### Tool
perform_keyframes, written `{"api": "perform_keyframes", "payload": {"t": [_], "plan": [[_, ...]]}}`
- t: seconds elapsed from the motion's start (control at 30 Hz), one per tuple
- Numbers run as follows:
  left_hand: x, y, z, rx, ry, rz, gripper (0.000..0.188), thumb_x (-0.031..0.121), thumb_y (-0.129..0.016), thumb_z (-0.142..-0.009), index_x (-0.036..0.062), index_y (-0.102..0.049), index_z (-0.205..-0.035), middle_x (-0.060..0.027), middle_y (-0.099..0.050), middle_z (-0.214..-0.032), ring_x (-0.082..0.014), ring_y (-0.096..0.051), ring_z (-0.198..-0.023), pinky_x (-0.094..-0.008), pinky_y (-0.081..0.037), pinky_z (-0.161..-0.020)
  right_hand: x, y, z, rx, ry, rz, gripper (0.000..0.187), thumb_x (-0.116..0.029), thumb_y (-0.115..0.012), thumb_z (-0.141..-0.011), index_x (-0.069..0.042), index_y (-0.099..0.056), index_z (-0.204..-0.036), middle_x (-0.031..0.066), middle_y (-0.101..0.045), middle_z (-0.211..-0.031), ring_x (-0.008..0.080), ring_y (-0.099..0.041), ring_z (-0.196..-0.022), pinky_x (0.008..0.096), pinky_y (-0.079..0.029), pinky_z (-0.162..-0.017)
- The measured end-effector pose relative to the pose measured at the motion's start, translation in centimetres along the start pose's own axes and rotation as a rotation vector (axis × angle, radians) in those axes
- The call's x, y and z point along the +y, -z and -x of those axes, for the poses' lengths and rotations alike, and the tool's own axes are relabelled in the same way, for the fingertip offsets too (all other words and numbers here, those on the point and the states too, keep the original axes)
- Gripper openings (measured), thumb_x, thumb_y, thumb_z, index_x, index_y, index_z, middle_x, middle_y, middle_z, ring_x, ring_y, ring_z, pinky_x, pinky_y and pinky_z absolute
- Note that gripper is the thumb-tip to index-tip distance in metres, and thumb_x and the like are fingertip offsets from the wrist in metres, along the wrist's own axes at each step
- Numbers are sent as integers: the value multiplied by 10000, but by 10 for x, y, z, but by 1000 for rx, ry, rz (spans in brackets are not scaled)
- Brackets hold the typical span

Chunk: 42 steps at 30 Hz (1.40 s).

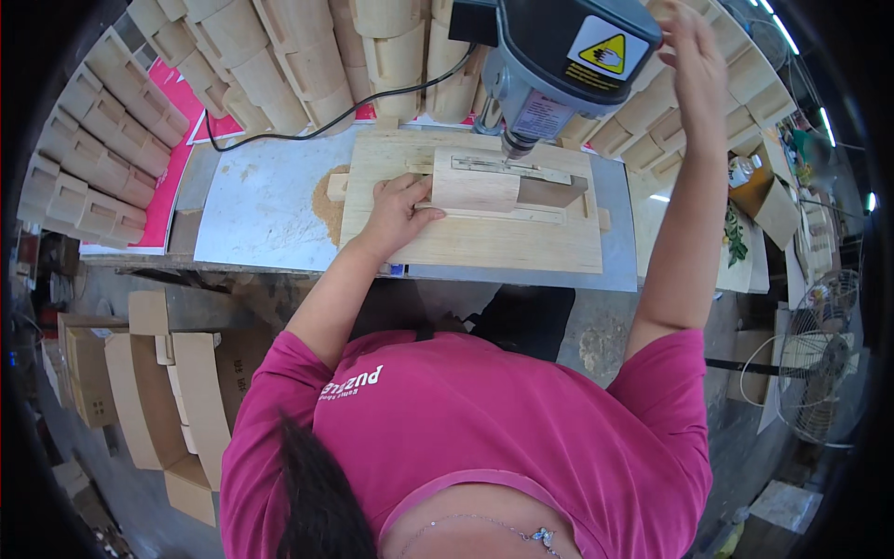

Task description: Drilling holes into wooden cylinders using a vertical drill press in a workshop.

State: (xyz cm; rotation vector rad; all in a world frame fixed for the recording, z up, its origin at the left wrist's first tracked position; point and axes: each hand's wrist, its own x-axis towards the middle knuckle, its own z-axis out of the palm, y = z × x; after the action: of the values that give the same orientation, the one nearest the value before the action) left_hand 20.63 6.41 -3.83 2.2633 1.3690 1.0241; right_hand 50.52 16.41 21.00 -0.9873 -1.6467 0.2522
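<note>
A pale, rounded wooden piece (475, 192) lies on a flat wooden jig board (466, 247) under a bench drill press (549, 56). My left hand (402, 207) grips its left end, thumb toward me and fingers on the far side. A slotted strip (507, 169) runs along the far side of the piece, and a grey-brown block (554, 191) sits against its right end. The drill chuck (517, 142) is just above the strip; the bit's tip is hard to make out. My right hand (691, 58) is raised at the drill head's right side, fingers curled; what they hold is hidden.
Stacks of similar wooden pieces (279, 65) stand behind the drill and at far left (88, 182). A black cable (354, 107) crosses the back. Sawdust (331, 205) lies left of the board. An open cardboard box (200, 401) stands lower left, a fan (819, 363) at right.
</note>
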Motion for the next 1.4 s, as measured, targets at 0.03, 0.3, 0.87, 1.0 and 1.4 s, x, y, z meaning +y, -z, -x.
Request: {"api": "perform_keyframes", "payload": {"t": [0.03, 0.3, 0.87, 1.0, 1.4], "plan": [[2, 0, -1, -7, -12, 4, 481, 279, -694, -676, 97, -571, -1104, -19, -519, -781, -206, -505, -816, -370, -309, -771, -4, -7, 5, 11, -3, 9, 314, -282, -461, -917, -38, -559, -1088, 88, -609, -948, 145, -565, -884, 266, -447, -738], [1, 0, 2, -6, 45, 25, 459, 266, -701, -674, 95, -580, -1083, -16, -531, -797, -195, -510, -820, -362, -295, -803, -51, -27, 52, 109, 140, 438, 261, -216, -476, -900, 5, -610, -860, 87, -551, -634, 80, -499, -581, 233, -398, -553], [-1, 0, 2, 10, 51, 12, 444, 281, -713, -655, 109, -602, -1048, -9, -525, -783, -185, -513, -790, -355, -294, -791, 21, -72, 195, 203, 238, 170, 168, -53, -438, -884, 44, -571, -916, 95, -550, -723, 172, -511, -638, 269, -414, -586], [-3, -5, 4, 71, 13, -39, 443, 284, -716, -647, 120, -606, -1043, -10, -530, -791, -186, -515, -797, -357, -290, -776, 14, -61, 187, 195, 271, 171, 154, -40, -441, -872, 46, -569, -872, 89, -552, -710, 179, -507, -636, 273, -409, -581], [26, -31, -10, 108, 21, -69, 424, 298, -712, -638, 121, -613, -1011, -16, -537, -788, -193, -506, -788, -358, -275, -728, -8, -42, 14, 216, 74, 203, 323, -287, -486, -864, 8, -614, -877, 47, -547, -659, 107, -493, -645, 236, -389, -608]]}}
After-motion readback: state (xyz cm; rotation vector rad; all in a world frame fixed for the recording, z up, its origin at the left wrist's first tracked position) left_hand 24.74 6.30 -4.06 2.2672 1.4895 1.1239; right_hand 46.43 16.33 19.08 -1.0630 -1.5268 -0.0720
